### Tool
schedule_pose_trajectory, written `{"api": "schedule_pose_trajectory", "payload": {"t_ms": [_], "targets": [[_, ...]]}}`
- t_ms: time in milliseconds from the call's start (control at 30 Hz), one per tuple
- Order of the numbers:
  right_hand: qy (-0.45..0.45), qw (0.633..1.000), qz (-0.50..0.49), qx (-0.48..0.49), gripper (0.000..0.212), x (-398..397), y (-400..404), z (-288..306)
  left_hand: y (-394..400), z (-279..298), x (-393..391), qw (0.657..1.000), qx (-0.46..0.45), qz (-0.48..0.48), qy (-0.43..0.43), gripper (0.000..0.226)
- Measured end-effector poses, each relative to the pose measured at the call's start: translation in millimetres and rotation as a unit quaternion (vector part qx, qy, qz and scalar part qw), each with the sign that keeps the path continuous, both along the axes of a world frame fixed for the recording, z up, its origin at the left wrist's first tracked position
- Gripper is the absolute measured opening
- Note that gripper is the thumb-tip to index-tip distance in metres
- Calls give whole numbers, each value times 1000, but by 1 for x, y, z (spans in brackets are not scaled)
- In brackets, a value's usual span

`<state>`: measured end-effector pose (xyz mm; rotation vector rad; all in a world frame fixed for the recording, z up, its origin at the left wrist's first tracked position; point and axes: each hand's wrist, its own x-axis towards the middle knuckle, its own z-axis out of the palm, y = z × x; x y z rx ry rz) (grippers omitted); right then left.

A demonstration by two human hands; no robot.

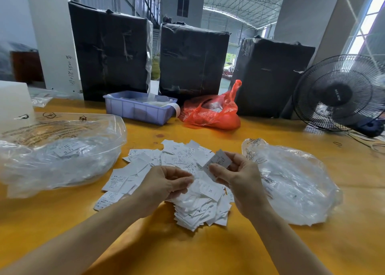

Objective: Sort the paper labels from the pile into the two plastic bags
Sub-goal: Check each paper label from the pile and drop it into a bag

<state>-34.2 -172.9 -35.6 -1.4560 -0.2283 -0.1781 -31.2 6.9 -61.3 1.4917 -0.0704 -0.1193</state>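
Note:
A pile of white paper labels (179, 170) lies spread on the yellow table (187, 249) in the middle. My right hand (239, 176) pinches a small stack of labels (218, 162) just above the pile's right side. Over the pile's near middle, my left hand (166, 183) has its fingers curled around some white labels. A large clear plastic bag (58, 149) with labels inside sits to the left. A second clear plastic bag (295, 183) lies to the right, close to my right hand.
A blue plastic bin (137, 110) and a red plastic bag (212, 112) stand behind the pile. Three black-wrapped boxes (191, 62) line the table's back. A black fan (341, 95) sits at the far right, a white container (14, 101) at the far left.

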Motion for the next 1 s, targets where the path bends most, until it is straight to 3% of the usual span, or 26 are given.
{"api": "schedule_pose_trajectory", "payload": {"t_ms": [133, 300, 767, 1000], "targets": [[-14, 999, -15, -36, 10, -1, 3, -1, 0, 0, -2, 1000, 14, 10, -22, 31], [-15, 1000, -3, -14, 15, -4, 6, -2, -1, 0, -2, 999, 16, 35, -33, 45], [-36, 997, -18, -60, 6, -5, 6, 0, -3, 1, -5, 999, 17, 18, -34, 12], [-66, 996, -19, -61, 10, -7, 7, 1, -3, 2, -6, 997, 59, 8, -54, 12]]}}
